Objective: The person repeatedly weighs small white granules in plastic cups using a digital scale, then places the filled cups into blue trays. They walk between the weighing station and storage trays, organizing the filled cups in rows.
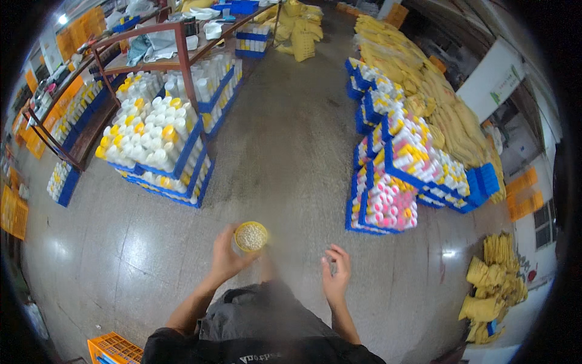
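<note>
My left hand [229,255] grips a small yellow cup [251,236] held upright, filled with pale round pellets. My right hand [335,273] hovers to the right of it at about the same height, fingers loosely curled; whether something small sits between the fingertips cannot be made out. Both hands are above a speckled grey floor, in front of my dark grey top.
Blue crates [159,159] stacked with white bottles with yellow caps stand to the left beside a brown metal rack [182,36]. More blue crates [394,182] of bottles with pink and yellow caps stand to the right, with yellow sacks [424,79] behind. An orange crate [112,349] lies at lower left.
</note>
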Tool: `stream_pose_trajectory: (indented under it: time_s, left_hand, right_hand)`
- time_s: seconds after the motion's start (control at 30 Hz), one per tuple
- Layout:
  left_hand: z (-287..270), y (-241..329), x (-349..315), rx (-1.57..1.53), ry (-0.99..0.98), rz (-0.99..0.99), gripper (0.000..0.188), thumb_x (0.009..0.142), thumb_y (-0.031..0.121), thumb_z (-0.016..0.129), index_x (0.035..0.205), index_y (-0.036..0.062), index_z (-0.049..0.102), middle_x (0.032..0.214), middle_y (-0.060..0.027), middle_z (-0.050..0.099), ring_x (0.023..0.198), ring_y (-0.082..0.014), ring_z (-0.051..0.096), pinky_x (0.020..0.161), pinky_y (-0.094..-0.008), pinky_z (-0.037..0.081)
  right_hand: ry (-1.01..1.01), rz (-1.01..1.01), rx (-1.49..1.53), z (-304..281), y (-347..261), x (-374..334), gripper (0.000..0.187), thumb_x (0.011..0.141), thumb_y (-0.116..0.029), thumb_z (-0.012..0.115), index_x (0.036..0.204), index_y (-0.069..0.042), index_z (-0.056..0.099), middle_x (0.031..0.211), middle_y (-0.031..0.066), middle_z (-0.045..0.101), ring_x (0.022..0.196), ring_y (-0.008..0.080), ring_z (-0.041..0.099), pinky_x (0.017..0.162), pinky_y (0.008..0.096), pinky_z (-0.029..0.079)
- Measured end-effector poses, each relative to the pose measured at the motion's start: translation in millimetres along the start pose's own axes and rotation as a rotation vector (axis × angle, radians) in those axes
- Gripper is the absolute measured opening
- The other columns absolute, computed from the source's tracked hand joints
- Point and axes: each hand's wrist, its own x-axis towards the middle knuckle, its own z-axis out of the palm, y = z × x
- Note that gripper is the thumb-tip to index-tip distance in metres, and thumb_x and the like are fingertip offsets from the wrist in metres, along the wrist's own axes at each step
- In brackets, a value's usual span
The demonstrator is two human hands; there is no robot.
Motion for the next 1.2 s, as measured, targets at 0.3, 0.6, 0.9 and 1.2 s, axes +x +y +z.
stream_pose_trajectory:
  time_s: [0.3,0.6,0.9,1.2]
  left_hand:
    - [-3,-75,296,0.023,0.203,-0.333,0.069,0.07,0.022,0.094,0.124,0.0021,0.058,0.113,-0.0133,0.068,0.109,-0.0263,0.067,0.096,-0.0399,0.051]
    - [37,-196,555,0.157,0.628,-0.33,0.076,0.062,0.027,0.095,0.124,0.0053,0.057,0.114,-0.0164,0.068,0.107,-0.0367,0.066,0.092,-0.0467,0.053]
    - [76,-201,762,0.04,0.884,-0.344,0.077,0.06,0.023,0.095,0.124,0.0075,0.055,0.113,-0.0147,0.065,0.107,-0.0356,0.064,0.089,-0.0446,0.05]
    - [147,-201,951,0.104,1.244,-0.588,0.076,0.061,0.021,0.096,0.124,0.0048,0.057,0.114,-0.0156,0.067,0.112,-0.034,0.065,0.093,-0.0442,0.052]
  right_hand:
    - [-0.279,-0.209,0.279,206,27,421,0.023,0.089,-0.001,0.072,0.112,-0.002,0.068,0.127,0.0123,0.066,0.102,0.021,0.065,0.083,0.0323,0.053]
    - [-0.711,-0.323,0.239,442,85,699,0.034,0.095,-0.006,0.067,0.128,0.0,0.062,0.127,0.0164,0.065,0.113,0.03,0.065,0.094,0.0393,0.056]
    - [-1.072,-0.436,0.184,576,99,930,0.032,0.097,-0.018,0.07,0.124,0.001,0.066,0.119,0.0195,0.069,0.111,0.0286,0.066,0.095,0.0405,0.054]
    - [-1.198,-0.845,0.457,685,79,1144,0.03,0.094,-0.008,0.072,0.122,0.002,0.066,0.111,0.0172,0.07,0.095,0.0265,0.071,0.081,0.0357,0.06]
